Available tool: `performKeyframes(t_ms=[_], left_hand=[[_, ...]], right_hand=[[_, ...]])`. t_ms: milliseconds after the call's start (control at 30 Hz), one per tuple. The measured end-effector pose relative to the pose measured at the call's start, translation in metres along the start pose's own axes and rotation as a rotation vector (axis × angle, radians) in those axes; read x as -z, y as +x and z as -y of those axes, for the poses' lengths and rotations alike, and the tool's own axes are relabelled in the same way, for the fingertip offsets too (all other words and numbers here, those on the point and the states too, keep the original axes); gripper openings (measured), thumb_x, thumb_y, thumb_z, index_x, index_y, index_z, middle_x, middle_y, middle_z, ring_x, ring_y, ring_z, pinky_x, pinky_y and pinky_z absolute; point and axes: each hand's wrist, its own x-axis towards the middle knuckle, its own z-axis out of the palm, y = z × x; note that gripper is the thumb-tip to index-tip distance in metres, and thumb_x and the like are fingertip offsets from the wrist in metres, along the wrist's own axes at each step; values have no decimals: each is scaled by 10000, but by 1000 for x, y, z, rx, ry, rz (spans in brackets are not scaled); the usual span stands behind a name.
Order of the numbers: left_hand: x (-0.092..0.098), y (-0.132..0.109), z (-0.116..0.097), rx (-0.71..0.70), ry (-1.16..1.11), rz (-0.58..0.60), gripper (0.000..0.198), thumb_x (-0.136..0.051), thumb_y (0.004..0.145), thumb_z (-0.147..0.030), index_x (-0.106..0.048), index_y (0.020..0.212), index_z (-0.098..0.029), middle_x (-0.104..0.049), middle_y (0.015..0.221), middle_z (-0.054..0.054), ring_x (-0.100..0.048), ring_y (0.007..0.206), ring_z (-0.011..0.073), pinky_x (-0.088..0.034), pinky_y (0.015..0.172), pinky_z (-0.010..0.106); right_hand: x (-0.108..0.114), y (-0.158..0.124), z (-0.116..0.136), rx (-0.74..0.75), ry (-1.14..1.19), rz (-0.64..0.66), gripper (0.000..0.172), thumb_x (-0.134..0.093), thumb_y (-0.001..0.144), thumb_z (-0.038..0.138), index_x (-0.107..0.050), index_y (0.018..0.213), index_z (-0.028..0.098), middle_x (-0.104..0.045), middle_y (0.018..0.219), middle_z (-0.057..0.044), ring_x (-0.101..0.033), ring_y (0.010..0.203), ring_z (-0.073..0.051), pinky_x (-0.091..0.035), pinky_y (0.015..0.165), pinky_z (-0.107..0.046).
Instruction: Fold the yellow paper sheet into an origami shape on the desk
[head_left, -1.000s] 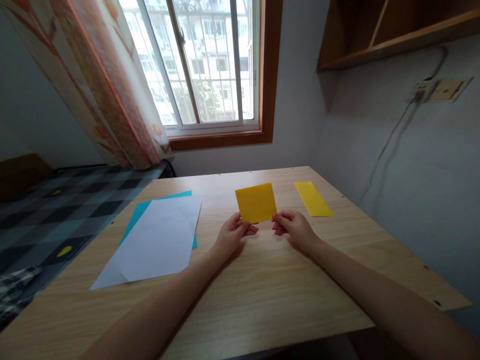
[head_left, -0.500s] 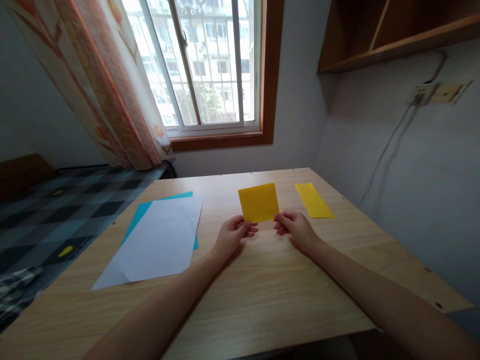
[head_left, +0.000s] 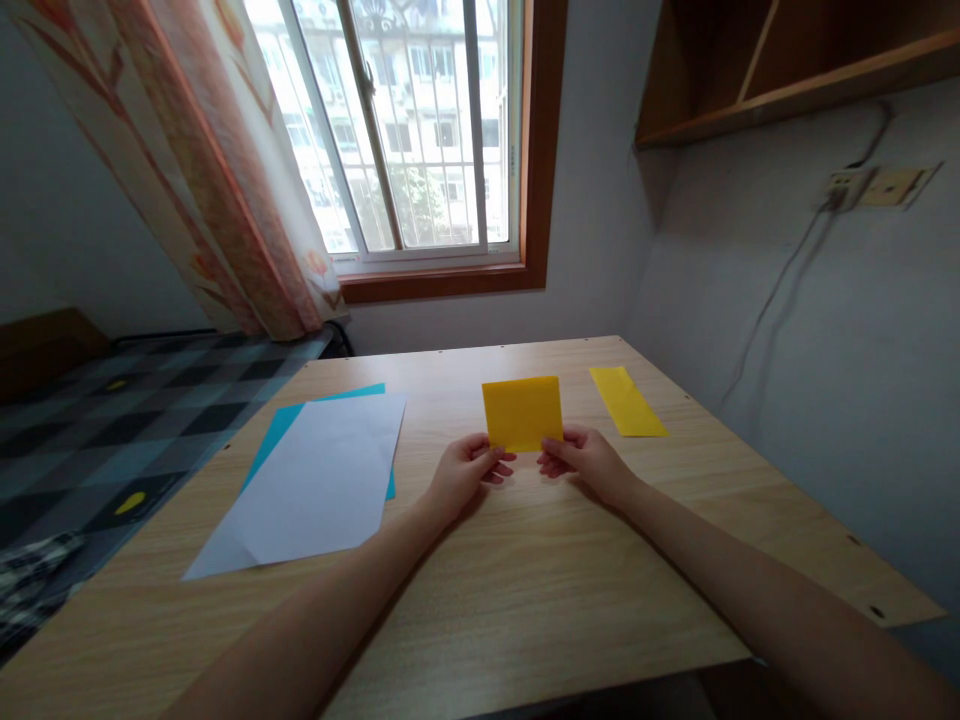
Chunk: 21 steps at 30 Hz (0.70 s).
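A yellow piece of paper (head_left: 523,412), nearly square and perhaps folded, is held up off the table between both hands. My left hand (head_left: 466,470) pinches its lower left corner, thumb in front. At the lower right corner my right hand (head_left: 589,460) grips it the same way, fingers behind the sheet. To the right of the right hand, a yellow paper strip (head_left: 628,402) lies flat. On the left, a white sheet of paper (head_left: 322,480) covers most of a blue sheet (head_left: 274,440).
The papers are on a light wooden table (head_left: 480,600). Left of it stands a bed with a checked cover (head_left: 172,400). A window (head_left: 420,140) and a curtain (head_left: 202,170) are behind; a shelf (head_left: 817,100) and a plugged-in cord (head_left: 780,280) are on the right.
The held yellow paper has shifted slightly right and down and now sits more level. My right hand has moved a little inward along its lower edge. The other sheets stay put.
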Motion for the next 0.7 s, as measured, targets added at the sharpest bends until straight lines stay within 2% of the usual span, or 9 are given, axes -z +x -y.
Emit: performKeyframes(t_ms=[167, 400, 567, 700], left_hand=[[-1, 1, 4, 24, -6, 12, 368, -778, 688, -396, -649, 905, -129, -736, 872, 90, -650, 623, 123, -490, 580, 228], [-2, -2, 0, 16, -25, 24, 416, -810, 657, -378, -633, 952, -144, -717, 853, 59, -655, 696, 139, -490, 631, 237], [-3, 1, 3, -1, 19, 29, 419, -828, 623, -380, -625, 878, -117, -705, 749, 62, -637, 634, 140, -480, 584, 237], [-2, 5, 7, 8, -6, 0, 424, -840, 595, -367, -613, 848, -114, -699, 706, 60, -608, 573, 121, -470, 551, 231]], right_hand=[[0, 3, -7, 6, 13, -28, 404, -804, 642, 493, -650, 771, 142, -697, 660, -47, -655, 557, -149, -537, 555, -267], [-2, 2, -5, -33, 42, 4, 414, -813, 633, 491, -648, 784, 144, -701, 667, -48, -660, 560, -149, -541, 551, -264], [-7, 0, -6, -64, 17, 86, 411, -793, 660, 495, -647, 793, 135, -705, 679, -59, -667, 571, -156, -547, 571, -276], [-5, -1, -3, -55, 4, 88, 407, -783, 675, 489, -659, 835, 136, -712, 698, -58, -672, 583, -152, -543, 576, -263]])
